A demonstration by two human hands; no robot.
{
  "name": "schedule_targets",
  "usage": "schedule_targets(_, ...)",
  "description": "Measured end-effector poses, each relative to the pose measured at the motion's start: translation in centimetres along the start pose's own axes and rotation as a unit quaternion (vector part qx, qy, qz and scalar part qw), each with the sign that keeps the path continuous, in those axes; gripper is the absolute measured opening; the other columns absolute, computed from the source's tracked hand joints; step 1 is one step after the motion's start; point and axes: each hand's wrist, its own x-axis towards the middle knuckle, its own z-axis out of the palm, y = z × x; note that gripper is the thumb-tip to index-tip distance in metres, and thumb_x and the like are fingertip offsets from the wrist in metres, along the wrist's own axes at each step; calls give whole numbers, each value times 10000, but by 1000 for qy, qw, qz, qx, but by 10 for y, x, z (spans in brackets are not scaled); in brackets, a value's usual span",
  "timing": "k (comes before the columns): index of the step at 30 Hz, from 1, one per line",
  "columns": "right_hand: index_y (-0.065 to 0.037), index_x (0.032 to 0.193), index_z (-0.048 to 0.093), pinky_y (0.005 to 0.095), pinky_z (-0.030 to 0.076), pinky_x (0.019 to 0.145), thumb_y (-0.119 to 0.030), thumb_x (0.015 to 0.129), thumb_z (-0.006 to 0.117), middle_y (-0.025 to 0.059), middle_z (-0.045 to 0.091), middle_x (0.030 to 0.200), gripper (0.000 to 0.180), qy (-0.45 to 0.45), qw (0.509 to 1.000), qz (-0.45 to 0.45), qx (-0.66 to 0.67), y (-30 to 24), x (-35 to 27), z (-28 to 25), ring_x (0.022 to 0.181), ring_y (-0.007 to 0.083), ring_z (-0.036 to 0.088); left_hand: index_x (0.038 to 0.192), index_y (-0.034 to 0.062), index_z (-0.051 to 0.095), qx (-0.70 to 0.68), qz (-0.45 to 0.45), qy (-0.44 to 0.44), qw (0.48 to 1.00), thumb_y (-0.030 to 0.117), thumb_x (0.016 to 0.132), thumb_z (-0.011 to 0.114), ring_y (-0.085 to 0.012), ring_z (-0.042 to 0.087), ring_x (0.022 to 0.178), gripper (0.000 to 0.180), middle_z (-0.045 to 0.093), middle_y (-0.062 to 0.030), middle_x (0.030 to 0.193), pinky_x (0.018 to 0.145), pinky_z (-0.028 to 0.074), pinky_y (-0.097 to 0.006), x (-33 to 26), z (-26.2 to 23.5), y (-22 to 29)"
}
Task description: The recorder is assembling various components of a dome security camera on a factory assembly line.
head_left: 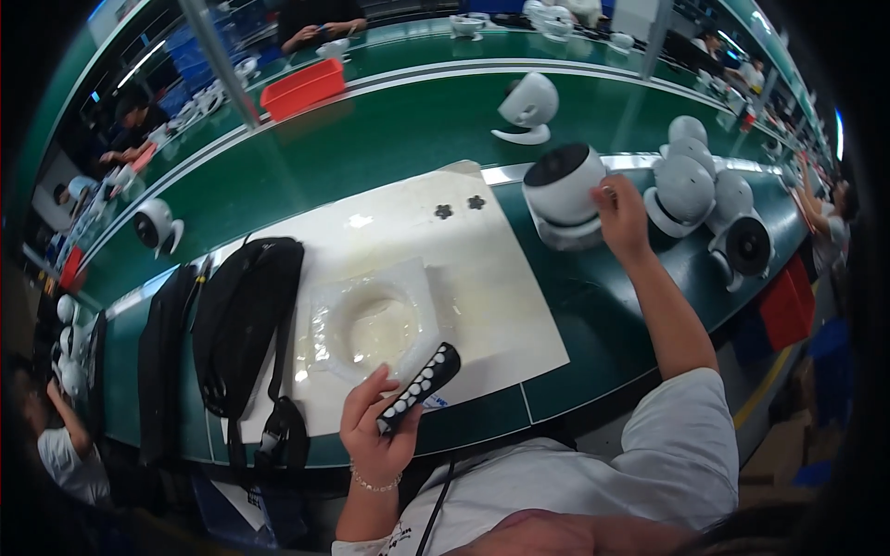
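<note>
My left hand (378, 428) is closed round a long black strip (447, 363) bearing a row of white round pieces, held tilted over the near edge of the mat. Farther right, my right hand (623, 218) is closed against the side of a white round-bodied device (567, 199) with a black disc face; the fingertips are partly hidden. A square, whitish foam-like block (422, 287) with a round hollow lies between my hands and the far side of the mat (501, 278). Two small dark flower-shaped pieces (443, 212) rest on the mat's far right.
Several similar white devices (686, 181) cluster at the right; another (530, 107) stands on the green line (399, 130), and one (156, 225) at the left. A black bag (246, 315) lies left of the block. A red bin (303, 89) sits beyond. Other people work around the line.
</note>
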Motion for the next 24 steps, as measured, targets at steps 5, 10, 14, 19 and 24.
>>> schedule_targets(5,-47,809,448,184,340,470,-285,916,399,3,417,591,266,-179,882,234,367,-117,41,23,445,60,408,793,18,584,-27,65,-73,995,23,561,714,-246,615,688,267,626,-156,902,585,471,-289,4,-6,6)
schedule_targets(10,-29,868,489,168,319,431,-323,897,435,-18,446,576,300,-412,791,220,396,-194,60,68,420,43,433,744,6,551,-90,34,-135,986,2,561,688,-260,620,665,229,629,-173,856,583,482,-298,-2,-16,20)
schedule_targets(14,-16,966,523,179,341,442,-349,892,438,-5,487,576,351,-455,786,211,363,-209,56,91,442,39,457,954,-16,596,-124,-158,-98,975,-65,630,644,-201,620,770,332,632,-135,868,691,468,-255,-6,-26,25)
schedule_targets(19,-9,1076,493,195,406,641,-272,896,439,59,520,865,323,-365,826,175,392,-196,44,92,662,85,520,951,-52,577,-229,-225,16,947,-48,684,622,-155,596,801,271,629,-125,889,735,455,-251,-11,-27,20)
schedule_targets(24,-45,1032,514,324,404,783,-169,709,673,108,538,990,380,-250,893,-37,372,-165,-11,47,922,217,516,1012,-51,479,-323,-180,62,927,-32,737,611,-205,548,943,306,571,-170,1009,835,431,-314,-4,-17,17)
